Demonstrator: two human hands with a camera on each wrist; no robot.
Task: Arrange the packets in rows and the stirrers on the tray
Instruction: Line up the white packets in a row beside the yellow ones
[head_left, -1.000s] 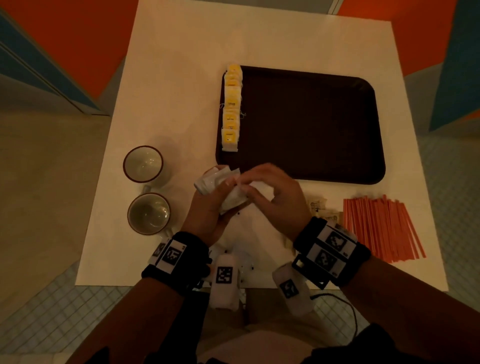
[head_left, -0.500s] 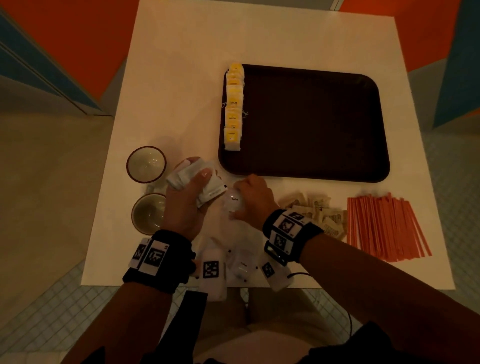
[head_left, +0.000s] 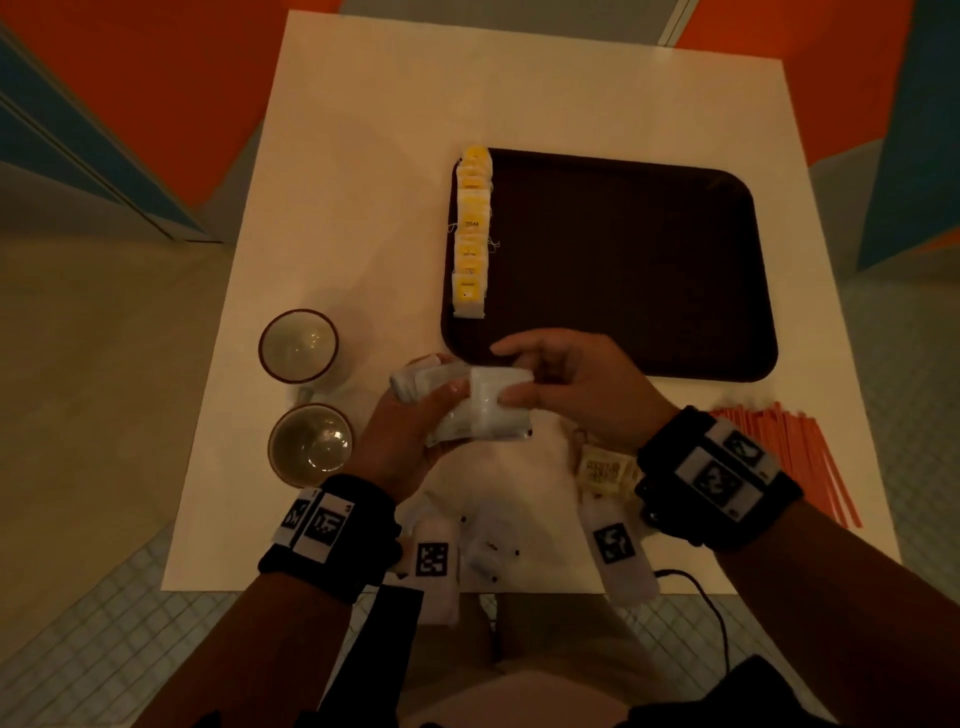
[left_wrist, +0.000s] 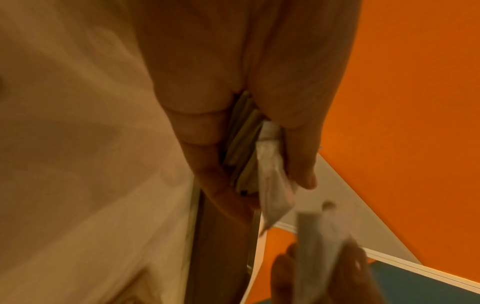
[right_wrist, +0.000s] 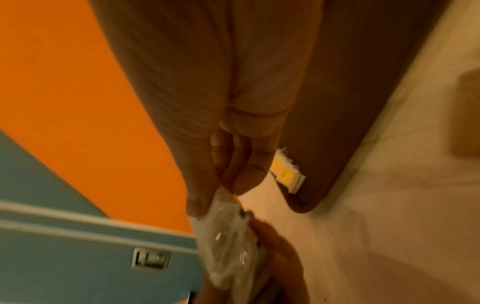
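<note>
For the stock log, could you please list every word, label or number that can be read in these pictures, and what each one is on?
No text reads clearly.
Yellow packets on the tray: dark print, too small.
Beige packets on the table: dark print, blurred.
Wrist bands: black-and-white square code marks, no words.
White packets gripped by the left hand and pinched by the right hand: nothing legible.
Grey wall plate: marks, blurred.

All three views are dim, with a warm amber cast. In the head view the worktop (head_left: 363, 156) is brightest at its far edge and dulls toward the near edge; the straight edges bow slightly outward. Small glints sit inside the two cups (head_left: 306, 395). Both wrist views are smeared and soft, with nearby skin out of focus.
</note>
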